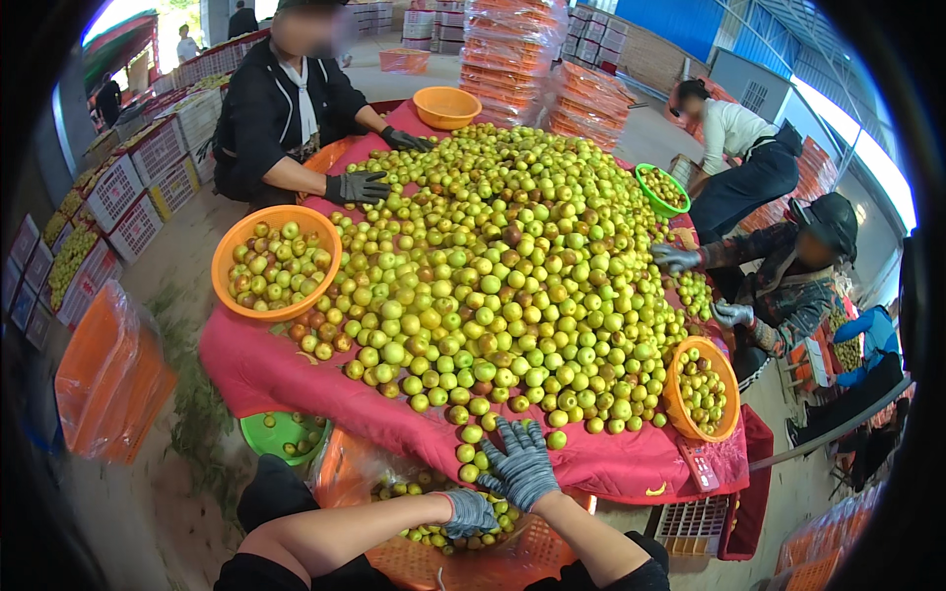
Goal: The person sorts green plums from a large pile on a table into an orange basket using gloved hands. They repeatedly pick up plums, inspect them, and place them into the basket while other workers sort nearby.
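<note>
Green and reddish jujube-like fruits (473,295) lie in a large heap on a table with a red cloth (310,377). My right hand (519,464), in a grey knitted glove, rests with spread fingers on fruits at the near edge of the cloth; whether it grips one cannot be told. Lower and to its left, my left hand (470,513), gloved the same way, is over an orange plastic crate (473,565) partly filled with fruits and lined with clear film. Its fingers are partly hidden and point down among the fruits.
Orange baskets (222,277) of fruit stand at the cloth's left and right (732,421). A green basin (255,436) sits low at left, a green basket (684,208) at far right. Co-workers with gloved hands (358,188) work across and at right (676,258). Stacked crates (510,59) stand behind.
</note>
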### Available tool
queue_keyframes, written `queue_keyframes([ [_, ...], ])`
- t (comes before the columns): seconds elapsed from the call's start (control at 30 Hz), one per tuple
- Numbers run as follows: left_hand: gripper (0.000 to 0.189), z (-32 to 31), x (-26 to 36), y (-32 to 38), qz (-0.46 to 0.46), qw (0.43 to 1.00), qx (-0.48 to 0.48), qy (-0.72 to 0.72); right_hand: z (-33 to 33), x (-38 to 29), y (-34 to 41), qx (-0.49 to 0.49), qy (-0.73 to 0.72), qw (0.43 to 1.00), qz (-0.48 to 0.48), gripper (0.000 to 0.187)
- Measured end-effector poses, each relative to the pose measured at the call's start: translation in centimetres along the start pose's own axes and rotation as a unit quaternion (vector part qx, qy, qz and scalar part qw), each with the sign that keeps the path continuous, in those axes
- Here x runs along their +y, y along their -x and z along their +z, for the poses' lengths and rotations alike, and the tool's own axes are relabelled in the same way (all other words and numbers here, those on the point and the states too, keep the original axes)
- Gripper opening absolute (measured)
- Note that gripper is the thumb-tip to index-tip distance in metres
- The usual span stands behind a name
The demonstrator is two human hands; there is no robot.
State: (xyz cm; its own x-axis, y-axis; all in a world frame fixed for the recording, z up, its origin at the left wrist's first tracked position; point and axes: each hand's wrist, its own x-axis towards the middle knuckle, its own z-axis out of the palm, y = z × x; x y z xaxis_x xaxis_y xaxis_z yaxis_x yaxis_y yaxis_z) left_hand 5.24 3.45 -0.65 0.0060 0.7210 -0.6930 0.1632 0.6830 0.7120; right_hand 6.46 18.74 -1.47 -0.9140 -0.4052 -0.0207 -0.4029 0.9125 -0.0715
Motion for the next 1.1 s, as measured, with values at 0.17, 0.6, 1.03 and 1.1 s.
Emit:
queue_keyframes([
  [0.17, 0.039, 0.6, -1.2, -0.8, 0.052, 0.996, 0.055, 0.041, -2.0, -1.3, 1.5, -0.02, -0.02, 0.999, -0.031, 0.063],
  [0.6, 0.039, 0.9, -2.5, -2.2, 0.033, 0.999, 0.01, 0.024, -0.2, -0.8, 1.7, -0.013, -0.091, 0.992, -0.085, 0.035],
  [1.03, 0.05, 0.4, 1.6, 2.0, 0.037, 0.98, 0.098, 0.17, -0.3, -0.8, 1.0, -0.046, -0.102, 0.994, -0.013, 0.041],
  [1.1, 0.049, 0.8, -0.3, 0.7, 0.085, 0.985, 0.093, 0.115, 0.5, -1.2, 1.0, -0.027, -0.149, 0.988, -0.001, 0.036],
])
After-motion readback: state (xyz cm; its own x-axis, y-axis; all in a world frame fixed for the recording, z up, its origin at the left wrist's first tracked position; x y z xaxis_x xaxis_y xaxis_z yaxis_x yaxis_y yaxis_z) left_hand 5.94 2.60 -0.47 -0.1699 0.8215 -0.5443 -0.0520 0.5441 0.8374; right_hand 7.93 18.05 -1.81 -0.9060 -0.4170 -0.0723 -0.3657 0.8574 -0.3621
